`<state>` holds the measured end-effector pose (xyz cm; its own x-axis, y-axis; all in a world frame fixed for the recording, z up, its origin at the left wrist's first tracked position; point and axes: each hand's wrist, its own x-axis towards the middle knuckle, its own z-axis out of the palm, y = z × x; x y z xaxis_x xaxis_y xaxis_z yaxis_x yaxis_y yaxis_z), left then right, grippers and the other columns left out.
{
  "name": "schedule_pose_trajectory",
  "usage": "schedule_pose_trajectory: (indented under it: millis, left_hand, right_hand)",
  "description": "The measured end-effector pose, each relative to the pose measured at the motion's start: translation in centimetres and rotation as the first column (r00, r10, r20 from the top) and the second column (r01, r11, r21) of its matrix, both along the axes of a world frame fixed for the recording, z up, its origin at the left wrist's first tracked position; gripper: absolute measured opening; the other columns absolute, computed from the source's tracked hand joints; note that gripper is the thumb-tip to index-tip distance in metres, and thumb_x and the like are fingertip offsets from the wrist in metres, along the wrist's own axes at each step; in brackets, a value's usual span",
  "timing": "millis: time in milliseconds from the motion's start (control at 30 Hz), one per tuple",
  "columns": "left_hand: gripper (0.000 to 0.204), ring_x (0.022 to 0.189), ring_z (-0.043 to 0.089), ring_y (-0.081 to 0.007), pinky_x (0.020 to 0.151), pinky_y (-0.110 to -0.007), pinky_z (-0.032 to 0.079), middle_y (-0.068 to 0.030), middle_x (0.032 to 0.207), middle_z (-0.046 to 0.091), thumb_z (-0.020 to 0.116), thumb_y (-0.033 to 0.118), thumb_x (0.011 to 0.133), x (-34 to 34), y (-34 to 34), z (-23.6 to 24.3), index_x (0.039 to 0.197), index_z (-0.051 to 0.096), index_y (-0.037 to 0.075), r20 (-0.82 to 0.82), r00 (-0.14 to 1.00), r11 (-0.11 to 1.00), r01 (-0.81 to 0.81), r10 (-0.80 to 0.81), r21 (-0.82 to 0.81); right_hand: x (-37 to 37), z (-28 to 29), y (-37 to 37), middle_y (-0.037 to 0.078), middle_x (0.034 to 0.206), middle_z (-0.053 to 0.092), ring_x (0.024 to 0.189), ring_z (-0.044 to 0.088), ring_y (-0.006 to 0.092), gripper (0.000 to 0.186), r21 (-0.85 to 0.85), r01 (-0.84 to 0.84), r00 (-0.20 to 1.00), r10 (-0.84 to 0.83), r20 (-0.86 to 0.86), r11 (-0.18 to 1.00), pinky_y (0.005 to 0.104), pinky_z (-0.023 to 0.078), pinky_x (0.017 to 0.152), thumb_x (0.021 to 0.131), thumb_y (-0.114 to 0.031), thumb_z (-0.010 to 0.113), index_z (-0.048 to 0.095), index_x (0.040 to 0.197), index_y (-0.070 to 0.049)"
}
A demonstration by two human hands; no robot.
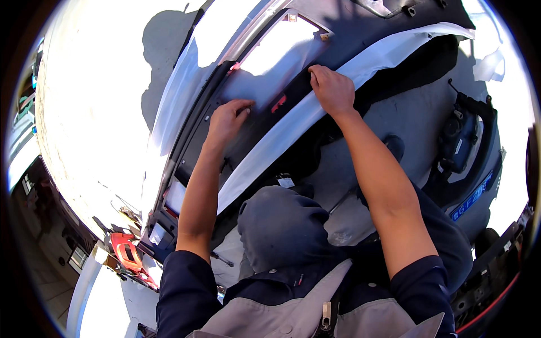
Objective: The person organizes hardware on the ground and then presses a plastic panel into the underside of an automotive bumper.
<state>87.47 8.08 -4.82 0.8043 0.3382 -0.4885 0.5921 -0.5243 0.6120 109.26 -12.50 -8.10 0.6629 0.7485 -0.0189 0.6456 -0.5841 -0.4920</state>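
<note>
A long vehicle body panel lies across in front of me, with a dark inner face and pale wrapping along its sides. My left hand hovers over its middle, thumb and fingers drawn together. A tiny dark thing may be at the fingertips, too small to name. Farther right, my right hand is closed with its fingertips against the dark strip; what they pinch is hidden. Between the hands, a small red mark shows on that strip. White wrapping runs along the panel's near edge.
At the right stands a dark vehicle part with a blue plate. A red part lies at the lower left. Black sheeting hangs beyond the white wrapping. Bright concrete ground extends left.
</note>
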Motion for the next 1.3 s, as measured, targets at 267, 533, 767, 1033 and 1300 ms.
schedule_pose_trajectory:
  millis: [267, 533, 767, 1033, 1300]
  left_hand:
    - [0.026, 0.106, 0.067, -0.0314, 0.094, -0.040, 0.051, -0.0130, 0.115, 0.071, 0.062, 0.011, 0.094, 0.7, 0.5, 0.0, 0.119, 0.071, 0.007, -0.079, 0.993, 0.995, 0.096, -0.093, 0.031]
    - [0.025, 0.107, 0.066, -0.0316, 0.093, -0.041, 0.051, -0.0116, 0.115, 0.070, 0.058, 0.012, 0.095, 1.3, 1.5, -0.5, 0.117, 0.071, 0.010, -0.136, 0.965, 0.973, 0.229, -0.225, 0.016]
    - [0.021, 0.104, 0.067, -0.0308, 0.091, -0.040, 0.051, -0.0119, 0.111, 0.071, 0.061, 0.017, 0.097, 0.4, 1.0, -0.2, 0.112, 0.071, 0.009, -0.009, 0.981, 0.980, 0.193, -0.193, 0.045]
    - [0.021, 0.100, 0.067, -0.0317, 0.085, -0.041, 0.052, -0.0096, 0.107, 0.071, 0.058, 0.023, 0.099, 0.5, 0.7, -0.6, 0.108, 0.072, 0.010, -0.039, 0.985, 0.981, 0.173, -0.170, 0.083]
    - [0.020, 0.102, 0.065, -0.0316, 0.085, -0.041, 0.052, -0.0083, 0.108, 0.069, 0.057, 0.021, 0.099, 0.9, 1.1, -0.6, 0.109, 0.071, 0.012, -0.100, 0.959, 0.955, 0.275, -0.264, 0.115]
  right_hand:
    - [0.0, -0.3, -0.1, 0.004, 0.096, 0.074, 0.083, 0.071, 0.0269, 0.012, 0.009, 0.008, 1.000, -0.008, 0.008, 1.000, 0.0391, 0.058, 0.072, 0.094, -0.019, 0.063, 0.068, 0.103, -0.013]
    - [0.0, -0.3, -0.1, 0.002, 0.090, 0.073, 0.080, 0.072, 0.0230, 0.010, 0.036, -0.008, 0.997, 0.005, 0.077, 0.999, 0.0362, 0.059, 0.069, 0.094, -0.020, 0.063, 0.066, 0.100, -0.014]
    - [0.0, -0.5, -0.1, 0.002, 0.089, 0.073, 0.080, 0.072, 0.0227, 0.010, 0.028, -0.004, 0.997, 0.002, 0.078, 1.000, 0.0364, 0.059, 0.069, 0.094, -0.021, 0.063, 0.065, 0.100, -0.014]
    - [0.0, -0.8, -0.2, 0.002, 0.094, 0.074, 0.082, 0.072, 0.0225, 0.012, 0.020, -0.008, 0.997, 0.006, 0.077, 1.000, 0.0357, 0.059, 0.071, 0.095, -0.021, 0.062, 0.067, 0.103, -0.014]
    - [0.0, -0.7, -0.2, 0.002, 0.094, 0.074, 0.083, 0.072, 0.0227, 0.011, 0.025, -0.013, 0.998, 0.011, 0.062, 1.000, 0.0359, 0.059, 0.072, 0.095, -0.021, 0.062, 0.066, 0.102, -0.013]
